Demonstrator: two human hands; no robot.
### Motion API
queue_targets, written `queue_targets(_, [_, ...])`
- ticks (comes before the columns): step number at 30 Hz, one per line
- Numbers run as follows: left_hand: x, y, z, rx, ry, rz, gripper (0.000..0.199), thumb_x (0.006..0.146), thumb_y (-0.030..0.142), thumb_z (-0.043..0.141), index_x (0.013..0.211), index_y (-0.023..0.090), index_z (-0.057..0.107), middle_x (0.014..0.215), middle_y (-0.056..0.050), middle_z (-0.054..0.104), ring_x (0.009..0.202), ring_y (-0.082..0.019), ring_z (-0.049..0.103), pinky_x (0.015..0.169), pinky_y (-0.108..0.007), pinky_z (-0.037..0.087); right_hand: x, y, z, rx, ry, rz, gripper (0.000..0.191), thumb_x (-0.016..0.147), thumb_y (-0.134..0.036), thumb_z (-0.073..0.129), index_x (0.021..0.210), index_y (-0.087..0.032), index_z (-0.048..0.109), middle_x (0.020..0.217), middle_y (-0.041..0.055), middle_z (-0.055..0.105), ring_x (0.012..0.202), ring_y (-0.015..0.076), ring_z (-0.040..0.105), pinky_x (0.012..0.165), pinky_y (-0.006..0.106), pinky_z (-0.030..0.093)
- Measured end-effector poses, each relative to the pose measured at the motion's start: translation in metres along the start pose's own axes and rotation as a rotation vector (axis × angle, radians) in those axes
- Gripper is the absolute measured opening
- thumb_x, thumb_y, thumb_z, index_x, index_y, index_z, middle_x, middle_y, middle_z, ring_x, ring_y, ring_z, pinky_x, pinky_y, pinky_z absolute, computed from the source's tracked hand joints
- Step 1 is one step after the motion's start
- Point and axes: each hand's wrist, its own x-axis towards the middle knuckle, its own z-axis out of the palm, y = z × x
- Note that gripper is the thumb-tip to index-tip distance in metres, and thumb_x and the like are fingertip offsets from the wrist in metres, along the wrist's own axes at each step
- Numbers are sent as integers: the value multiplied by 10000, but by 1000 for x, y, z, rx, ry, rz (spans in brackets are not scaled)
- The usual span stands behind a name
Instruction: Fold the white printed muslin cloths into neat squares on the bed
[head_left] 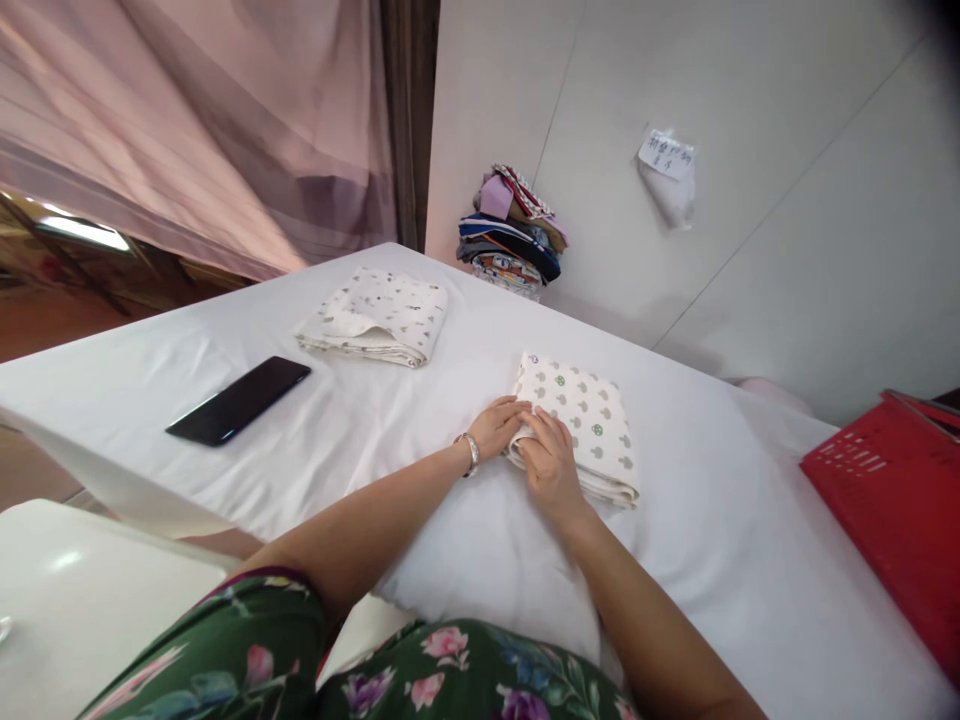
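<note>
A folded white cloth [589,415] with grey and green mushroom-like prints lies flat on the white-covered table in front of me. My left hand [498,426], with a bracelet at the wrist, is at the cloth's near left corner, its fingers closed on the edge. Right beside it, my right hand [551,462] grips the same corner with bent fingers. The two hands touch or nearly touch, and their fingertips are partly hidden. A second folded cloth [386,312], white with small dark prints, rests farther back to the left, one layer slightly lifted at its front.
A black phone [240,400] lies on the left of the table [720,560]. Behind the far edge is a stack of folded clothes [514,235] by the wall. A red basket [885,500] stands at the right. A white stool or chair [105,590] is at lower left.
</note>
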Motion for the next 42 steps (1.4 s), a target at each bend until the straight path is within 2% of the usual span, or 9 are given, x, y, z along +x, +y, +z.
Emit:
queue_targets(8, [1, -2, 2, 24, 18, 33, 374, 872, 260, 344, 1129, 198, 609, 1240, -14, 582, 1257, -167, 396, 1098, -366, 314, -3, -3, 2, -26, -25, 13, 286, 889, -110, 348, 804, -175, 613, 1317, 83, 497, 1303, 222, 331, 1050, 454, 264])
queue_targets(14, [2, -4, 3, 16, 33, 76, 350, 873, 295, 373, 1093, 200, 627, 1248, -26, 579, 1260, -177, 396, 1091, -394, 323, -3, -4, 1, -84, -56, 61, 231, 885, -139, 389, 851, -170, 616, 1343, 98, 468, 1304, 248, 319, 1038, 471, 268])
queue_targets(20, [0, 2, 2, 4, 51, 117, 347, 881, 299, 362, 1088, 203, 624, 1231, -28, 593, 1224, -171, 441, 1100, -410, 310, 0, -4, 1, -99, -64, 110, 195, 869, -150, 427, 797, -168, 608, 1355, 117, 448, 1311, 278, 299, 1014, 522, 267])
queue_targets(27, [0, 1, 2, 3, 43, 56, 370, 883, 320, 344, 1100, 205, 620, 1233, -15, 590, 1266, -179, 380, 1093, -388, 318, 2, 2, -3, -93, -47, 22, 234, 873, -116, 397, 797, -176, 610, 1315, 81, 500, 1326, 230, 288, 1064, 474, 221])
queue_targets(30, [2, 0, 2, 13, 21, 49, 368, 882, 307, 331, 1073, 216, 632, 1222, -4, 597, 1253, -164, 396, 1110, -373, 285, 0, 0, -4, -73, -32, 13, 247, 886, -121, 377, 825, -175, 611, 1327, 84, 488, 1324, 230, 292, 1062, 474, 228])
queue_targets(34, [4, 0, 2, 28, 1, 76, 394, 881, 282, 308, 1085, 167, 625, 1234, -42, 588, 1215, -148, 444, 1122, -347, 254, -2, -4, -3, -71, -64, 25, 245, 885, -116, 381, 849, -168, 618, 1306, 87, 505, 1321, 240, 295, 1055, 469, 240])
queue_targets(42, [4, -2, 2, 40, -14, 84, 390, 878, 272, 308, 1086, 181, 625, 1227, -27, 594, 1197, -141, 466, 1113, -337, 267, -4, -6, -4, -18, -35, 22, 267, 895, -128, 357, 872, -172, 619, 1299, 86, 509, 1319, 236, 292, 1048, 471, 256])
